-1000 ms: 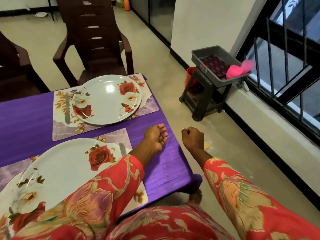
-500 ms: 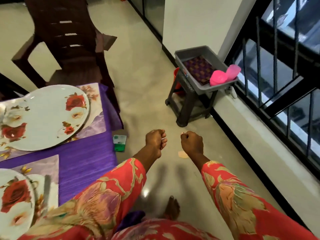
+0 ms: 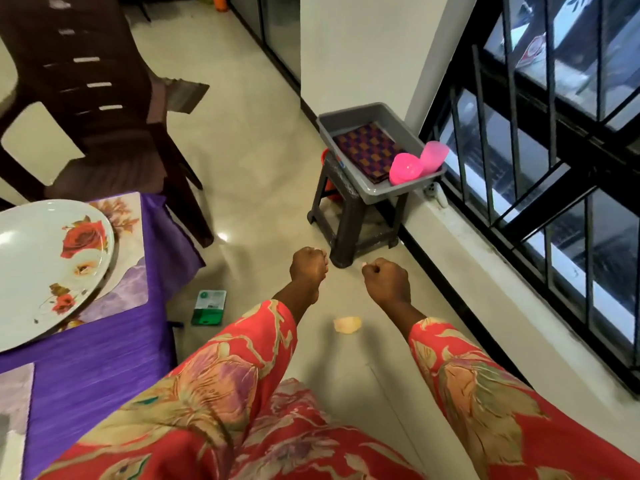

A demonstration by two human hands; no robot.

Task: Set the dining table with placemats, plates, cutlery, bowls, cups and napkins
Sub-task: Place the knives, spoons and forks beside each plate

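Both arms are out over the floor at the centre of the frame, in red floral sleeves. The left hand (image 3: 309, 268) is curled into a fist and holds nothing that shows; the right hand (image 3: 385, 280), just beside it to the right, is balled up the same way, with nothing visible in it.

Upper right of centre, a grey tub (image 3: 377, 192) sits on a dark plastic stool (image 3: 349, 220) close to the barred window (image 3: 554, 133). Inside lies a folded cloth (image 3: 369, 152), purple with an orange-and-blue check, flat against the tub floor. At the tub's right end there is a bright pink bowl (image 3: 405, 168), round and glossy, mouth tipped toward the camera, and touching it behind, a paler pink cup (image 3: 434, 154) leaning against the tub wall.

At the left edge, the table wears a purple cloth (image 3: 104, 351). On it rests a white plate (image 3: 45, 268) printed with red roses, partly cut off by the frame, lying on a placemat (image 3: 130, 258) with a lilac and leaf pattern. The corner of a second placemat (image 3: 14, 393) peeks in at lower left.

A brown plastic chair (image 3: 104, 109) stands at upper left. On the floor, a small green packet (image 3: 209, 306) lies beside the table, and a pale scrap (image 3: 347, 324) lies between the forearms.
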